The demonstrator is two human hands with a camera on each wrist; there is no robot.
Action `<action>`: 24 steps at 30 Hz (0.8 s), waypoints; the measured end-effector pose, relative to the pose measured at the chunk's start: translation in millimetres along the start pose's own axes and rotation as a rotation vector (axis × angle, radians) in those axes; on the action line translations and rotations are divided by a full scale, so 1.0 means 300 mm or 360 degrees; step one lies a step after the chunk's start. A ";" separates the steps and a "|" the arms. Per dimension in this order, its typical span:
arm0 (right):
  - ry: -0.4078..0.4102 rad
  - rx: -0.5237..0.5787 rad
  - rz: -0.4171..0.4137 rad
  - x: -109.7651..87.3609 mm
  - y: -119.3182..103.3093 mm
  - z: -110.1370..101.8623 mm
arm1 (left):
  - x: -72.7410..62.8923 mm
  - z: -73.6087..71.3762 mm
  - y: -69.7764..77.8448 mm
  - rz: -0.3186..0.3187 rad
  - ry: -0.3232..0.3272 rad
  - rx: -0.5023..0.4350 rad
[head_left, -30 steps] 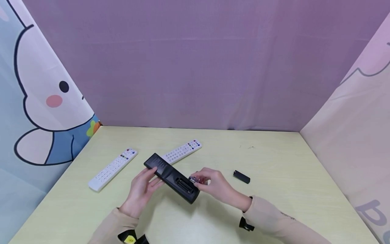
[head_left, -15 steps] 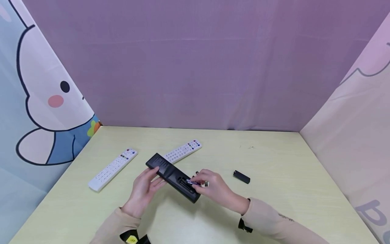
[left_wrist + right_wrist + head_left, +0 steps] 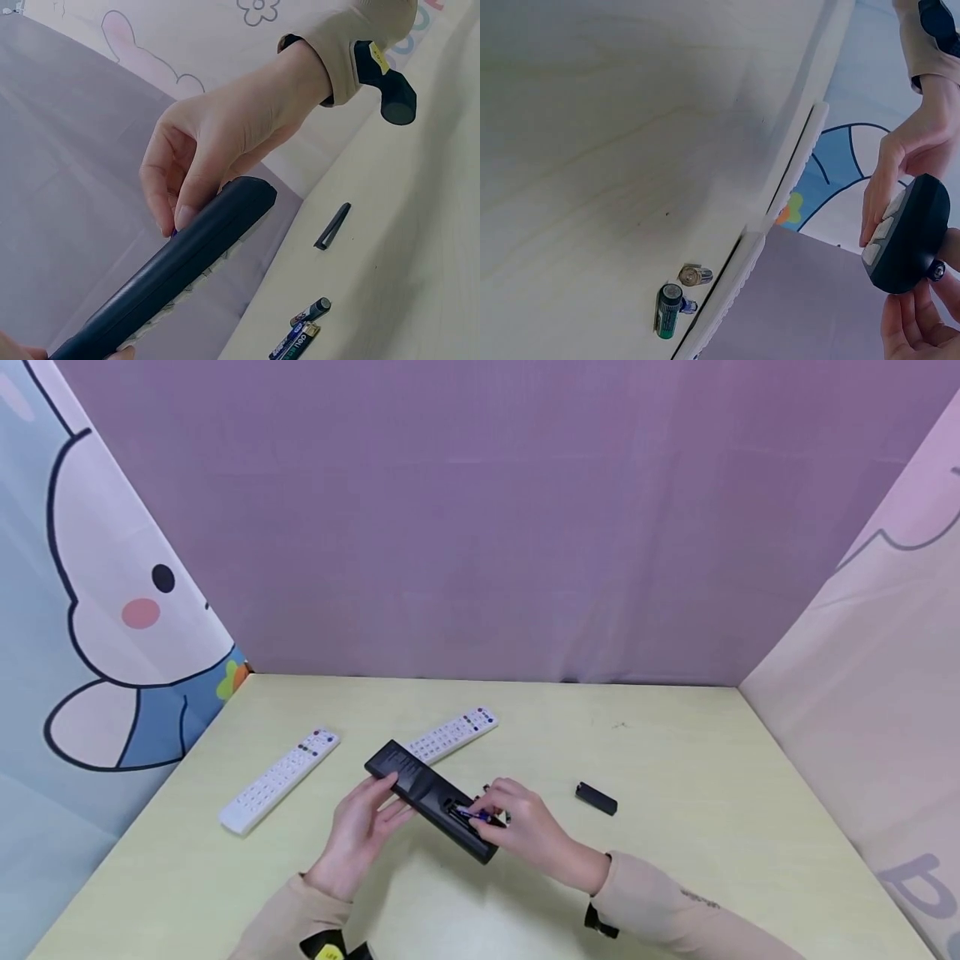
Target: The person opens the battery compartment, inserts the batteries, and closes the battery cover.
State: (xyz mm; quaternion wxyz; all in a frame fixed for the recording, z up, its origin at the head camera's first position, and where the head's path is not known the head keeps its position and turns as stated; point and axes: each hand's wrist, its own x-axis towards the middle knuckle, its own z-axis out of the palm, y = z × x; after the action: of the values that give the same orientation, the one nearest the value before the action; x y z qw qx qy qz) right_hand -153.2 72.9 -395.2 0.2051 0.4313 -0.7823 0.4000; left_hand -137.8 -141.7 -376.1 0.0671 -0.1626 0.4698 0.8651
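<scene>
My left hand (image 3: 356, 839) holds a black remote control (image 3: 412, 783) by its upper end, its back turned up and the battery compartment uncovered. At the compartment, my right hand (image 3: 532, 831) pinches a small purple-blue battery (image 3: 472, 814), tilted and partly over the slot; the fingertips hide much of it. The right wrist view shows a battery's end (image 3: 937, 270) beside the remote's edge, by the right fingertips. The left wrist view has the remote (image 3: 165, 281) side-on, with the right thumb and fingers above it. A black battery cover (image 3: 597, 798) lies to the right on the table.
Two white remotes lie on the table, one at the left (image 3: 279, 781) and one behind the black remote (image 3: 456, 735). Loose batteries (image 3: 311, 310) lie on the table, mostly hidden behind the right hand in the head view. A purple cloth wall (image 3: 480, 527) stands at the back.
My right hand has moved the battery from beside the remote to over the open compartment and tilted it toward the slot. The left hand and remote have shifted slightly right.
</scene>
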 end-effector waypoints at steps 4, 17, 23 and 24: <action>0.0001 0.0020 0.0037 -0.003 -0.003 0.002 | 0.000 -0.002 -0.002 0.0007 0.0007 0.0004; -0.0207 0.0452 0.0726 -0.007 0.004 -0.055 | -0.006 -0.005 0.011 0.0009 0.0009 -0.0025; -0.0325 0.0778 0.0917 -0.017 0.017 -0.077 | -0.006 -0.010 0.016 0.0005 0.0000 -0.0048; -0.0345 0.0814 0.0944 -0.018 0.018 -0.078 | -0.006 -0.011 0.017 0.0006 -0.0001 -0.0048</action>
State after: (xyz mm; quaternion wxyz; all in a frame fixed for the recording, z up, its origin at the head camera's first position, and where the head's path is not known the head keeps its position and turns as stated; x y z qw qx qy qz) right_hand -155.1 96.2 -387.3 -0.1167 0.2637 -0.7651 0.5757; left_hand -136.7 -147.1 -373.1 0.0633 -0.1625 0.4570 0.8722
